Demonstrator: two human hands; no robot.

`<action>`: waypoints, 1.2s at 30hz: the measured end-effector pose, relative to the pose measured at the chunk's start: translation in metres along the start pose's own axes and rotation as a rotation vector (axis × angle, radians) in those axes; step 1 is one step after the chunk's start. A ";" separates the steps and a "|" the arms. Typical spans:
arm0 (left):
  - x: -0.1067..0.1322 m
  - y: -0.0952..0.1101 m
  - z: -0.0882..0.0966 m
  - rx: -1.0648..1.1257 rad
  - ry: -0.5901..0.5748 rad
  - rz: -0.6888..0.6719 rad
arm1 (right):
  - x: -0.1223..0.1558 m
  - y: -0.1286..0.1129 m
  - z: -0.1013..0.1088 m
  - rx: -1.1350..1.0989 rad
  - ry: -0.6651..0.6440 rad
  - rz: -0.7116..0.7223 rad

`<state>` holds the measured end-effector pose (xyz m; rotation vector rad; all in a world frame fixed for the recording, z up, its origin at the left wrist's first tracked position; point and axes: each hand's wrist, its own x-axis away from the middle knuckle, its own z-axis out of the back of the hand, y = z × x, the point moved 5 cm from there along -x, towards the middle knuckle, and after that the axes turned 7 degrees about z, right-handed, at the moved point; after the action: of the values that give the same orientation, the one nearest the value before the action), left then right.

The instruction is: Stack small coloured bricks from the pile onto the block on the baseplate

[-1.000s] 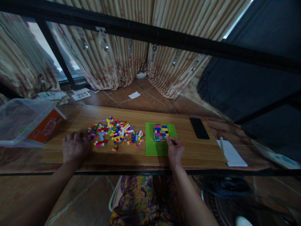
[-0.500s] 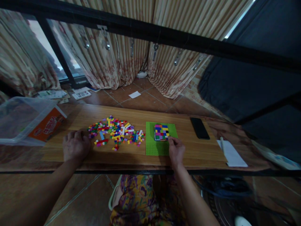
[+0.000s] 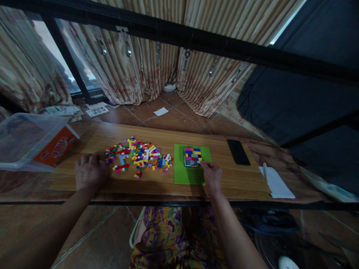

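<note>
- At the long, wood-grained board (image 3: 157,186), seen from the head camera, a person works with two bare hands.
- Near the board's middle, toward the right, lies a flat, square, bright-green studded plastic baseplate (image 3: 186,177); on its upper part sits a low, squarish block of multicoloured plastic bricks (image 3: 193,156), its top a patchwork of pink, blue, yellow, red and green.
- The right hand (image 3: 212,174) reaches over the baseplate's right edge, thumb and finger drawn together just beside the block's near right corner (whether a small brick is pinched there, or the block touched, I cannot tell from here).
- The left hand (image 3: 90,172) rests palm down on the board, loosely spread with the fingers a little bent, just beside a loose scatter of small multicoloured plastic bricks (image 3: 147,154).
- Beyond the left hand stands a clear plastic box (image 3: 25,130) with an orange printed label (image 3: 57,148).
- Over to the right lie a black, rectangular phone (image 3: 238,152) and a white sheet of paper (image 3: 279,183) with a pale, slim, pen-like stick (image 3: 265,173) along its edge.
</note>
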<state>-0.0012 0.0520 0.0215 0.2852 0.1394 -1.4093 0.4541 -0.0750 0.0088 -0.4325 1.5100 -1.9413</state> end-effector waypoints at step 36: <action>0.003 -0.003 -0.003 0.132 0.033 0.035 | 0.087 -0.065 -0.074 0.195 -0.425 0.510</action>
<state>-0.0036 0.0500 0.0174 0.4180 0.0679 -1.3818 0.3261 -0.0678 0.0383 -0.3101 1.0220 -1.4623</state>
